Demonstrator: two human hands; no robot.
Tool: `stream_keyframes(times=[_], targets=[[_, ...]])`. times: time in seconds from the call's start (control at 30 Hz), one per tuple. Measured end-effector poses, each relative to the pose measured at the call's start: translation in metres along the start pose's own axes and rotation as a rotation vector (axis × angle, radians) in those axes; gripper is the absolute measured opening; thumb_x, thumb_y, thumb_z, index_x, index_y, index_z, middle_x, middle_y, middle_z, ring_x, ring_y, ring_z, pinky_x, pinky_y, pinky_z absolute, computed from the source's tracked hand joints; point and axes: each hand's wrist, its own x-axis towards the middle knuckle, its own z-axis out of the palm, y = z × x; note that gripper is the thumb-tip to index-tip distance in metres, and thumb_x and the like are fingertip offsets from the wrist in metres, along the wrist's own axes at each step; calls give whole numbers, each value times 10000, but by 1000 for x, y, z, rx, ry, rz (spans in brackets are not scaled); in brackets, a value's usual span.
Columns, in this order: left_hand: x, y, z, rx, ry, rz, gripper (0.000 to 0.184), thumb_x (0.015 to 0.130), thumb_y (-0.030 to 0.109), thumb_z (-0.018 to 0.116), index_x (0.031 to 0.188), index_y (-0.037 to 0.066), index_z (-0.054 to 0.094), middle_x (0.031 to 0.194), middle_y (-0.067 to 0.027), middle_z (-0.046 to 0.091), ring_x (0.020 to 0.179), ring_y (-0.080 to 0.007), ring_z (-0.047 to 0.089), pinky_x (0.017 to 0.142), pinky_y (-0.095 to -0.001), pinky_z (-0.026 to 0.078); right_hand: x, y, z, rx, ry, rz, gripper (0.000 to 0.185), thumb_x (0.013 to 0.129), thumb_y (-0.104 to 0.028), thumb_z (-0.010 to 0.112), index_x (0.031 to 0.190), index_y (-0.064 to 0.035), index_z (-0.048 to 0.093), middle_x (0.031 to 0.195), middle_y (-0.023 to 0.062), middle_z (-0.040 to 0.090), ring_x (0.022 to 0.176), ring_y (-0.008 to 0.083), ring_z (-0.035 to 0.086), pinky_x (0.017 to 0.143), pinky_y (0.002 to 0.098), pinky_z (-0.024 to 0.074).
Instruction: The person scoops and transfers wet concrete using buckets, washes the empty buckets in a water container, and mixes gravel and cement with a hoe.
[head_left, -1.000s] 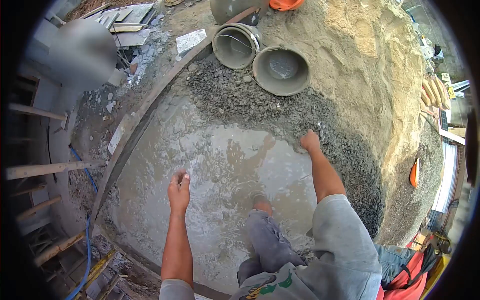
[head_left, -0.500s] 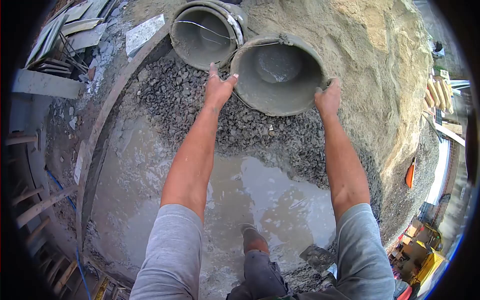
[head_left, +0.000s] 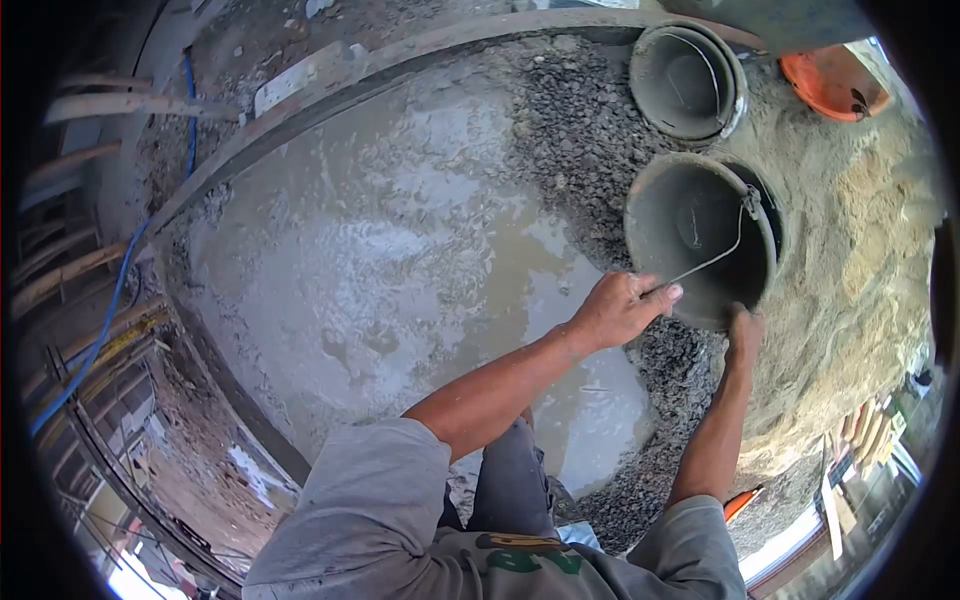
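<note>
A grey, mud-coated bucket (head_left: 690,215) with a wire handle is tilted open towards me, right of centre. My left hand (head_left: 625,308) is closed on its near rim, beside the lower end of the handle. My right hand (head_left: 742,335) grips the same rim further right, its fingers partly hidden by the bucket. Part of another dark rim shows behind the bucket's right side. Below it lies dark wet gravel (head_left: 590,130), which borders a pool of grey watery mix (head_left: 400,230).
A second grey bucket (head_left: 680,85) stands at the top right, near an orange tub (head_left: 835,85). A curved raised edge (head_left: 330,95) bounds the pool. Sand (head_left: 850,290) rises on the right. A blue hose (head_left: 110,320) runs along the left.
The view has turned to the right. Both hands, apart and empty one second ago, reached the bucket's sides and now hold its near rim. The bucket has separated from the one beside it.
</note>
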Motion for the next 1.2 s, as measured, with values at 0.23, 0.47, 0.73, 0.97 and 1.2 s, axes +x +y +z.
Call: stream_keyframes(times=[0.23,0.47,0.73,0.97,1.2], targets=[[-179,-17,-93,72,338,89,438,901,434,541,845,28,696,615,-95,600,598,-128,586,564,-316,438,-132,-27,119,69,-601,71,377,709,-194,622,1004,38,590,904,99,610,718,187,604,518,303,489],[-353,-111,-267,-117,931,6,454,916,438,507,807,32,680,629,-52,572,637,-108,508,628,-287,419,-316,-105,368,-151,-853,-267,329,691,-109,590,964,73,587,861,123,606,712,190,555,636,315,465],[-503,-389,-328,-1034,1581,97,538,937,423,479,526,76,476,490,-11,409,494,-139,433,655,-305,447,-607,-97,542,-456,-714,-1473,914,664,-30,558,1461,-150,127,1286,333,412,1101,496,474,893,457,450],[-614,-481,-234,-1262,1545,188,565,938,410,476,462,120,386,444,1,353,453,-122,388,625,-321,437,-723,40,553,-608,-838,-1673,906,674,18,501,1471,-159,107,1239,293,478,1064,478,502,909,443,444],[-698,-485,-125,-1457,1617,237,385,873,283,562,540,137,433,477,45,338,473,-92,320,584,-267,369,-759,133,520,-703,-1001,-1576,948,666,32,522,1472,-210,85,1265,339,442,1167,511,418,962,416,424]])
